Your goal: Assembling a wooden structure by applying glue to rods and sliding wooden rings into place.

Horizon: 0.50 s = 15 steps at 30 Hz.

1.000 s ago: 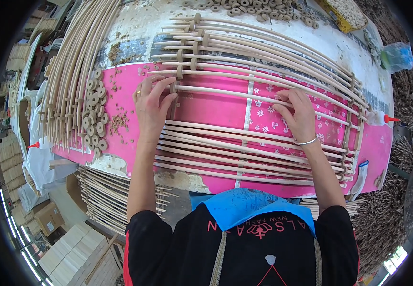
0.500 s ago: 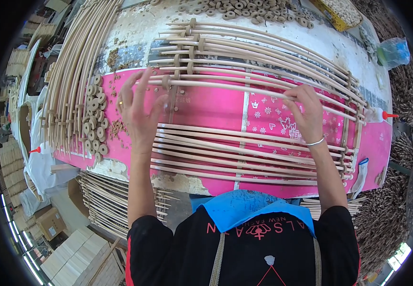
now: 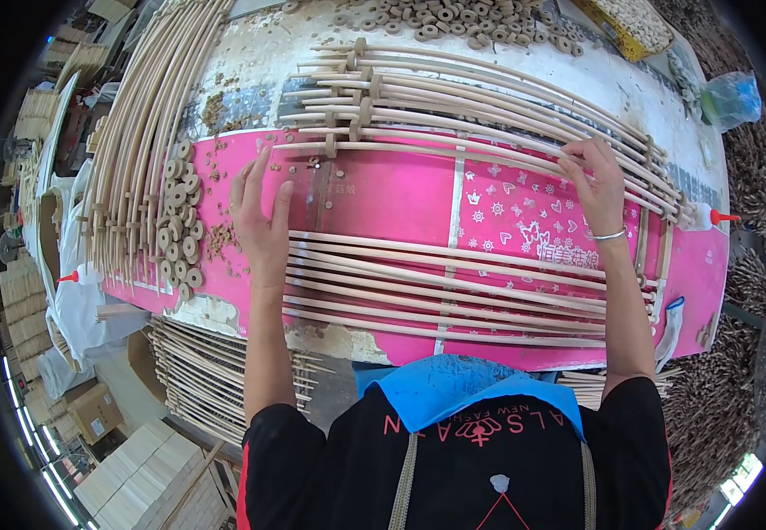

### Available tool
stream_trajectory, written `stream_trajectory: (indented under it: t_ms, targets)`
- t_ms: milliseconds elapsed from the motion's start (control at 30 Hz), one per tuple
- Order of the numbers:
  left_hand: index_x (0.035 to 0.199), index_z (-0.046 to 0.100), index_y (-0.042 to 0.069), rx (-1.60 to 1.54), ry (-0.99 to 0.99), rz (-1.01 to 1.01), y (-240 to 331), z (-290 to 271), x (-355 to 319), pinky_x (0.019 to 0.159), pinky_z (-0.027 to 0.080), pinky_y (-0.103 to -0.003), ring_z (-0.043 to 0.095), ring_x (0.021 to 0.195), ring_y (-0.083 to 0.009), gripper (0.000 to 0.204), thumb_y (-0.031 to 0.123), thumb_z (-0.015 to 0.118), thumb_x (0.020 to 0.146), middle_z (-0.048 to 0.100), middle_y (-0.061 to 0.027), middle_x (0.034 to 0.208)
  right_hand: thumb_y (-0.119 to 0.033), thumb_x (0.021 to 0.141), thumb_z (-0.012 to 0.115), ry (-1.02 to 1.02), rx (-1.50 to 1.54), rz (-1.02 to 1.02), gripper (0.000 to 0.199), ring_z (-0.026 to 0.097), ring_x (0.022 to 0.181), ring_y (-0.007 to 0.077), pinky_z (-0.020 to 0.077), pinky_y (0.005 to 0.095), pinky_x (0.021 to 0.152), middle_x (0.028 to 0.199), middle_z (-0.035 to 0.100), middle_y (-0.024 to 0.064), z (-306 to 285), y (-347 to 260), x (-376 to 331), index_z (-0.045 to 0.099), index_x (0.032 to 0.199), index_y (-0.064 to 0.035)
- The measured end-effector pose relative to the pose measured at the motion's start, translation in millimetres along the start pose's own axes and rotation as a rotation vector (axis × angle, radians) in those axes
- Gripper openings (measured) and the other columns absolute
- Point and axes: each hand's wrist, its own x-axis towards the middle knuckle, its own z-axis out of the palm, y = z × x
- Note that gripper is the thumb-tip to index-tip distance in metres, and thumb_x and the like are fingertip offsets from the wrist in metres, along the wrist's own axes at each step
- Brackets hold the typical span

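Observation:
My left hand [image 3: 264, 203] hovers over the left part of the pink sheet, fingers spread and thumb apart, holding nothing. Farther right, my right hand [image 3: 593, 181] has thumb and forefinger closed on a thin pale wooden stick [image 3: 454, 135]. That stick lies at the near side of a row of sticks [image 3: 507, 95], many carrying brown rings [image 3: 365, 113] near their left ends. Closer to me, a second group of bare-looking sticks [image 3: 436, 276] lies across the sheet. Loose brown rings [image 3: 171, 234] are heaped left of my left hand.
Upright bundles of ringed sticks [image 3: 136, 132] line the table's left side. More rings [image 3: 454, 18] lie at the far edge, near a yellow tray [image 3: 621, 26] of small pale pieces. Red-tipped white bottles [image 3: 697, 215] stand at both sides. A stack of sticks [image 3: 215, 375] sits below the table edge.
The ringed stick that was raised between both hands is now down against the far row. My left hand has let go of it; my right hand has moved slightly right and away from me.

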Motion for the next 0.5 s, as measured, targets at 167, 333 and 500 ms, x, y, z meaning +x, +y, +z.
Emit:
stream_trajectory:
  t_ms: [167,333,500]
  targets:
    - [0.147,0.061,0.006,0.025,0.035,-0.044,-11.4,-3.4,0.9,0.113,0.043,-0.044,0.057,0.13,-0.0324,0.048,0.014,0.069,0.101,0.063,-0.0155,0.137,-0.012,0.089,0.077,-0.005,-0.099,-0.068,0.014,0.065,0.09,0.0283,0.0502,0.0395,0.08,0.094,0.067,0.0087,5.2,4.7,-0.3,0.07,0.097,-0.003]
    - [0.142,0.064,0.005,0.021,0.162,-0.124,-54.9,-16.8,0.6,0.111,0.045,-0.043,0.061,0.127,-0.0325,0.043,0.011,0.068,0.1,0.067,-0.0173,0.13,-0.011,0.087,0.078,-0.025,-0.17,-0.082,0.014,0.065,0.091,0.0302,0.0496,0.0409,0.081,0.093,0.067,0.0092,5.9,-0.3,-0.4,0.07,0.095,-0.0037]
    - [0.139,0.066,0.006,0.249,0.226,-0.162,-95.7,-47.8,11.8,0.104,0.049,-0.044,0.063,0.118,-0.0334,0.043,0.011,0.071,0.097,0.067,-0.0162,0.124,-0.009,0.086,0.079,-0.016,-0.142,-0.07,0.015,0.065,0.093,0.03,0.0485,0.04,0.083,0.097,0.068,0.0106,1.4,-1.8,-4.3,0.07,0.097,-0.0031]
